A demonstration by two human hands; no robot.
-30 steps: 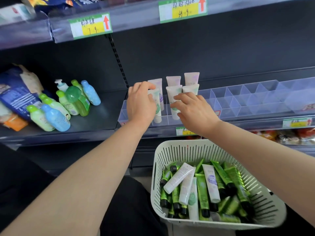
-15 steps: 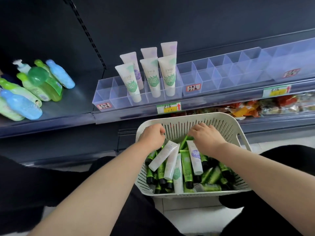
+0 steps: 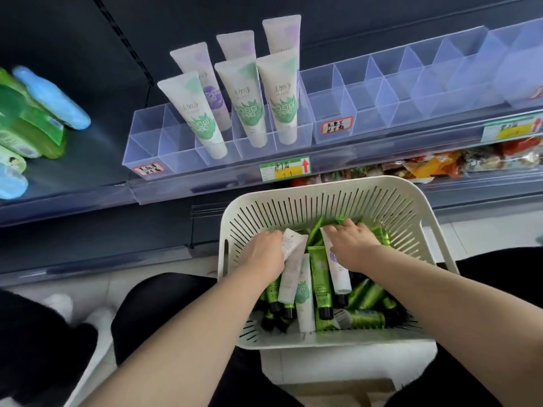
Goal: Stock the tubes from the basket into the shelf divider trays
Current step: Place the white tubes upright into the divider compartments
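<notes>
In the basket (image 3: 396, 218), the left grip (image 3: 264, 254) is curled round a white tube (image 3: 291, 268). The right grip (image 3: 354, 248) lies over a purple-printed tube (image 3: 338, 271), and I cannot tell whether it is clamped. Pulling from this tangled pile could drag green tubes (image 3: 320, 274) out. A hasty placement could topple the standing tubes (image 3: 249, 98) in the divider trays (image 3: 147, 142).

Left hand (image 3: 264, 254) and right hand (image 3: 352, 245) are bare, as are both forearms; black trousers (image 3: 164, 304) cover the legs.
</notes>
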